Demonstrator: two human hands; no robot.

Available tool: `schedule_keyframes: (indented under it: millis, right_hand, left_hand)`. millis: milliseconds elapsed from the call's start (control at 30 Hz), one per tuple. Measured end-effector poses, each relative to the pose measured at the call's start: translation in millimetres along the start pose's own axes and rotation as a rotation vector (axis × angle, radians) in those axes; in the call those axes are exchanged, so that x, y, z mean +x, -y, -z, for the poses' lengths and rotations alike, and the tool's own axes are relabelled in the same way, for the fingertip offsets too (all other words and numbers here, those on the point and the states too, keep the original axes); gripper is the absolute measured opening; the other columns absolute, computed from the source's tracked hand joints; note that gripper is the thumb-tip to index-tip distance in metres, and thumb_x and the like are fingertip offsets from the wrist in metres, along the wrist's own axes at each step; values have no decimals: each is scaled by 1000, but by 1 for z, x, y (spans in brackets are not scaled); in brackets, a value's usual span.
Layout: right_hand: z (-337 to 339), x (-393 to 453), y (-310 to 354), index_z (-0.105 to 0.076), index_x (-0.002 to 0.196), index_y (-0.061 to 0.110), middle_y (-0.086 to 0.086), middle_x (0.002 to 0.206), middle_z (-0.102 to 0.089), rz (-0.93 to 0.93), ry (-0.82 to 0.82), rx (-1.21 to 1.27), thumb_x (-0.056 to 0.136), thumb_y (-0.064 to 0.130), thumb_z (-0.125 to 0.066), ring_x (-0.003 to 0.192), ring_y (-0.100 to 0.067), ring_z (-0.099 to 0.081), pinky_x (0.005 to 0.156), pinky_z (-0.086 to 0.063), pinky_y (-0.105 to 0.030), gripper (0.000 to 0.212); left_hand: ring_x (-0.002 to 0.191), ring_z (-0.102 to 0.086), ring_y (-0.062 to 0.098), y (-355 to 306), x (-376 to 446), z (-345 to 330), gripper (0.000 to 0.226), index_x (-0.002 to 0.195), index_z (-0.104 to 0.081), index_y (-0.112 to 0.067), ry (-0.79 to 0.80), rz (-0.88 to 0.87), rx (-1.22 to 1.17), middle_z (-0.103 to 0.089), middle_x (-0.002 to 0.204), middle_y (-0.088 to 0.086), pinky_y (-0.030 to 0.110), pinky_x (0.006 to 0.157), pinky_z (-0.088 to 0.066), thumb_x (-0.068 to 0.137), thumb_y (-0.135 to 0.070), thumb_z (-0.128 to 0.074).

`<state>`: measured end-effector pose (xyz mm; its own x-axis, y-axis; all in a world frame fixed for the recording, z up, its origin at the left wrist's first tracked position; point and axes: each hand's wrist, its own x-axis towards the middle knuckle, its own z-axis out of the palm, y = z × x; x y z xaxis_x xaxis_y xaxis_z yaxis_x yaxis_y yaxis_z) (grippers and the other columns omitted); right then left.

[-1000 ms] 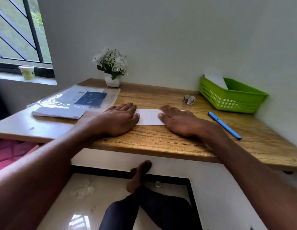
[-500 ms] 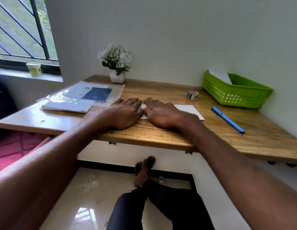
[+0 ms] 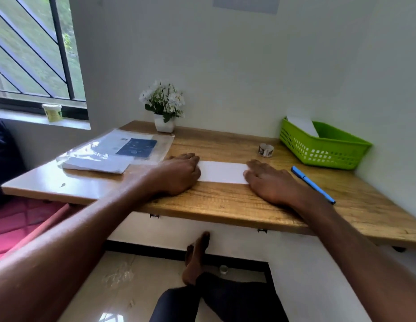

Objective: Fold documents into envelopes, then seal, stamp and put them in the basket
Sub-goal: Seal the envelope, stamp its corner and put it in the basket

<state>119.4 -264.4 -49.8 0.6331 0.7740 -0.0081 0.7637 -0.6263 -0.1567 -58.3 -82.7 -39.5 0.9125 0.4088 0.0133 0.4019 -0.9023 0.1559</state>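
Observation:
A folded white document (image 3: 222, 171) lies flat on the wooden desk (image 3: 225, 201), a long narrow strip. My left hand (image 3: 179, 174) presses its left end with flat fingers. My right hand (image 3: 269, 182) presses its right end, palm down, fingers straight. A green plastic basket (image 3: 323, 147) stands at the back right with a white envelope (image 3: 303, 124) leaning inside it. A small roll of stamps (image 3: 265, 149) sits just left of the basket.
A blue pen (image 3: 312, 184) lies right of my right hand. A clear plastic pack of white sheets and envelopes (image 3: 114, 152) rests at the left. A white pot of flowers (image 3: 164, 105) stands against the wall. My legs show under the desk.
My hands were side by side at the paper's left half half a second ago; my right hand has slid right along the fold, so the hands now sit at opposite ends.

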Motion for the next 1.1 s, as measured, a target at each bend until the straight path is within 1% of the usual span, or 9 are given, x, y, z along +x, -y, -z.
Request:
schedule_keyframes:
  millis: [100, 200, 333, 433, 600, 733, 933, 1000, 1100]
  right_hand:
    - [5, -4, -3, -34, 157, 29, 2, 166, -32, 10, -145, 90, 104, 56, -38, 149, -23, -34, 121, -28, -43, 61]
    - [19, 5, -6, -56, 140, 26, -3, 149, -55, 66, -387, 117, 94, 36, -63, 135, -25, -52, 110, -43, -38, 47]
    - [60, 36, -23, -70, 120, 23, -4, 123, -72, 13, -574, 171, 79, 14, -70, 115, -28, -64, 96, -52, -37, 42]
    - [90, 68, -45, -73, 111, 23, -6, 113, -72, -15, -534, 162, 75, 4, -68, 111, -28, -65, 96, -53, -41, 41]
    - [96, 110, -54, -78, 110, 23, -3, 112, -75, 144, -338, 113, 80, -5, -64, 102, -15, -69, 95, -56, -38, 42]
    - [84, 131, -57, -77, 108, 29, 2, 113, -74, 198, -258, 57, 84, 1, -68, 103, -16, -66, 90, -58, -41, 39]
    - [73, 137, -71, -81, 92, 33, 2, 100, -75, 173, -281, 1, 87, 14, -74, 92, -16, -70, 80, -61, -41, 21]
    - [72, 137, -72, -81, 92, 28, 2, 93, -76, 158, -311, 75, 84, 21, -80, 83, -15, -71, 77, -61, -38, 11]
    - [73, 135, -72, -80, 92, 20, 0, 77, -77, 95, -344, 370, 86, 20, -80, 65, -14, -75, 65, -63, -33, 6]
  left_hand:
    - [160, -12, 21, -6, 7, 10, 59, 166, -15, -13, 13, -34, -36, -13, 175, 6, 38, 129, -11, 113, -32, -33]
    - [156, -28, 25, -6, 15, 20, 56, 163, -26, -11, 44, -70, -12, -29, 170, 10, 41, 127, -25, 112, -29, -39]
    - [130, -60, 25, -9, 30, 33, 42, 148, -52, -15, -303, -169, 40, -59, 149, 8, 42, 105, -51, 107, -22, -48]
    - [111, -68, 21, -20, 58, 50, 35, 134, -65, -20, -427, -237, 40, -71, 131, 2, 41, 92, -57, 103, -26, -49]
    - [104, -68, 25, -55, 118, 55, 30, 117, -73, -24, -372, -237, 47, -75, 116, 1, 42, 90, -56, 97, -26, -51]
    - [105, -67, 26, -74, 156, 41, 29, 119, -72, -24, -359, -207, 34, -72, 116, 1, 43, 88, -57, 97, -28, -53]
    - [116, -65, 21, -75, 168, 11, 33, 129, -68, -21, -440, -265, -24, -72, 125, -2, 41, 94, -54, 100, -29, -54]
    - [116, -64, 17, -71, 166, 6, 33, 132, -66, -22, -478, -289, -115, -71, 125, -5, 40, 96, -54, 100, -30, -59]
    - [114, -64, 16, -70, 167, 7, 36, 133, -67, -21, -545, -333, -283, -71, 123, -3, 38, 97, -51, 97, -27, -68]
